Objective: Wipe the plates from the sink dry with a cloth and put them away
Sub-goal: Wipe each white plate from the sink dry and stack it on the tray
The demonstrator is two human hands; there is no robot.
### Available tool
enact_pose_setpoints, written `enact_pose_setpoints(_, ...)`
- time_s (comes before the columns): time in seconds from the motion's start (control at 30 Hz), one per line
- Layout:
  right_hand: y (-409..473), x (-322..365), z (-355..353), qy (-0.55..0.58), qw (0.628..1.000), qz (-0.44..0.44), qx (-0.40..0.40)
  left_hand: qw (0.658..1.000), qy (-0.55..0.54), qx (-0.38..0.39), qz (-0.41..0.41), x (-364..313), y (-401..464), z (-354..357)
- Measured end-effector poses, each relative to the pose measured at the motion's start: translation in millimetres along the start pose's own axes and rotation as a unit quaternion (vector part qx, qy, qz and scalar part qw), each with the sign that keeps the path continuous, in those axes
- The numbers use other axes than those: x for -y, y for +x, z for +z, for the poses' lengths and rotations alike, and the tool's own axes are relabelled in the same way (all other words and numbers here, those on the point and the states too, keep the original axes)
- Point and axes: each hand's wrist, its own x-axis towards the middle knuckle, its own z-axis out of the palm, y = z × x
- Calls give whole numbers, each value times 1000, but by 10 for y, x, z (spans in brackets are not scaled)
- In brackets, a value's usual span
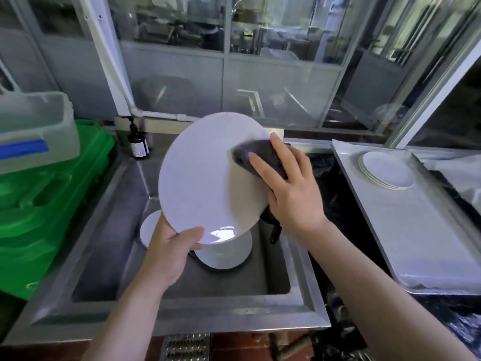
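Tilted white plate (208,178) pinched at its near lower rim by left hand (171,251) above sink (104,230), dark cloth (260,157) pressed by right hand (289,178) at far right edge, opposite that grip; unwiped face lying leftward, between both.

Two bare forearms, no sleeves visible

the left hand (169,252) grips the lower rim of a tilted white plate (203,178) — the right hand (289,183) presses a dark cloth (263,155) to its right edge. below both hands, more plates (226,252) lie in the sink (109,230).
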Motion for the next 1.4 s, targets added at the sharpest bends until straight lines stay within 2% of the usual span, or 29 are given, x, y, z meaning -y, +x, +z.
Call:
enact_pose_setpoints(0.13,-42,-11,15,-18,999,28,16,998,-43,-38,29,-170,33,-17)
enact_pose_setpoints(0.33,-250,395,97,43,994,-29,97,991,-95,-81,53,-285,79,83)
enact_pose_setpoints(0.5,-270,449,35,87,980,-67,164,987,-133,-84,21,-202,71,29)
enact_pose_setpoints(0.7,104,238,-96,30,986,100,129,987,-149,-61,5,-216,68,40)
enact_pose_setpoints(0.83,-33,572,-100,41,990,25,133,983,-170,-62,12,-228,77,61)
enact_pose_setpoints(0.97,-135,785,-160,102,976,-57,183,988,-147,-52,12,-217,59,74)
enact_pose_setpoints(1.03,-30,640,-161,95,977,-31,190,985,-162,-61,-9,-194,43,63)
enact_pose_setpoints(1.1,112,456,-136,59,981,35,183,982,-170,-74,-30,-173,33,42)
enact_pose_setpoints(1.17,264,279,-107,1,982,98,163,985,-158,-64,-32,-169,20,59)
enact_pose_setpoints(1.23,344,231,-95,-27,979,120,164,987,-149,-53,-34,-169,10,85)
enact_pose_setpoints(1.33,245,484,-123,29,983,70,167,986,-151,-66,-40,-155,28,69)
enact_pose_setpoints(1.4,79,746,-164,93,979,-7,181,988,-140,-55,-34,-157,36,40)
